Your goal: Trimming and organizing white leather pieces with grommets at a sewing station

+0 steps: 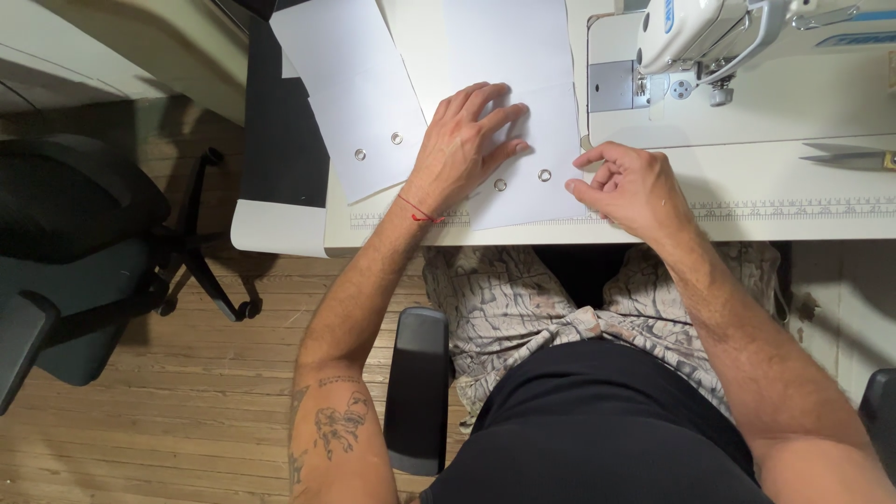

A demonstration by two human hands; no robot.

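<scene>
A wooden floor lay under a pale sewing table bearing a white sewing machine. On the table lay a white eyeleted fabric panel. The left hand pressed flat on it, fingers spread; the right hand, curled, apparently pinched its edge.
</scene>
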